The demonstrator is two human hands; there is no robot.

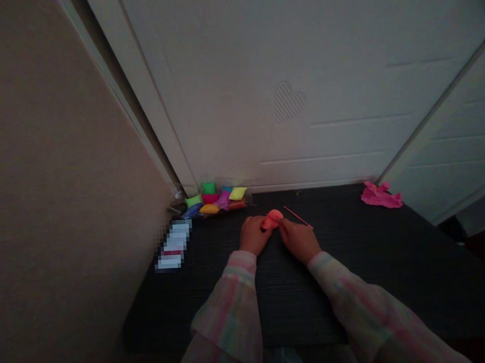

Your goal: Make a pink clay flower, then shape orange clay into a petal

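Your left hand (pixel 254 235) grips the near-left edge of a pink-orange lump (pixel 275 217), apparently to steady it. Your right hand (pixel 300 239) has its fingertips against the lump's right side, probably to shape it; whether they pinch or only press, cannot tell. The lump sits between both hands, over the dark table (pixel 281 293). A thin pink stick (pixel 297 217) lies just beyond your right hand, seemingly within easy reach. Colored packets (pixel 210 208) are grouped at the back left, likely to free working room; a pale, blurred-out item (pixel 175 245) lies nearer you. Crumpled pink material (pixel 381 196) rests at the back right. Behind stands a white panel (pixel 230 95) with a heart relief; a brown wall (pixel 56 186) flanks the left. Lighting: dim.
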